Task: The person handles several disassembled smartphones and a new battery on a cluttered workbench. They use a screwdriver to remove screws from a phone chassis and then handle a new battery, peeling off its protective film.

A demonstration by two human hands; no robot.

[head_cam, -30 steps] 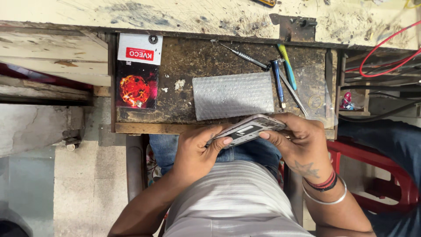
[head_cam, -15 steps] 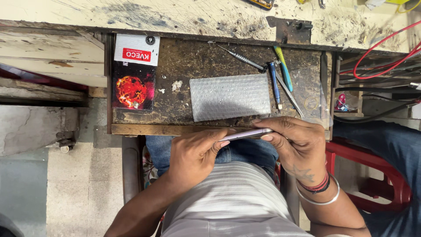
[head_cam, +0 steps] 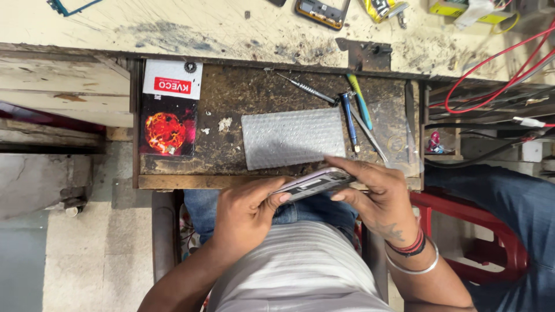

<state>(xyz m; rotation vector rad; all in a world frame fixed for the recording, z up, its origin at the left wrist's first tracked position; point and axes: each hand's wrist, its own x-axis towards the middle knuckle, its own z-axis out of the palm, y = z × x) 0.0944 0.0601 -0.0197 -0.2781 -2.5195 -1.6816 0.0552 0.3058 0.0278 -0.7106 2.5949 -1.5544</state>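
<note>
i've tipped the phone [head_cam: 312, 184] from nearly edge-on to show a bit more of its face, so the edge work goes on. my left hand [head_cam: 245, 211] and right hand [head_cam: 378, 193] are both clamped on it, just below the bubble wrap [head_cam: 292, 137] on the table [head_cam: 173, 29].

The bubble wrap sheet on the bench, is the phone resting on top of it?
No, the phone is held off the bench between the left hand and right hand, just in front of the bubble wrap sheet.
</note>
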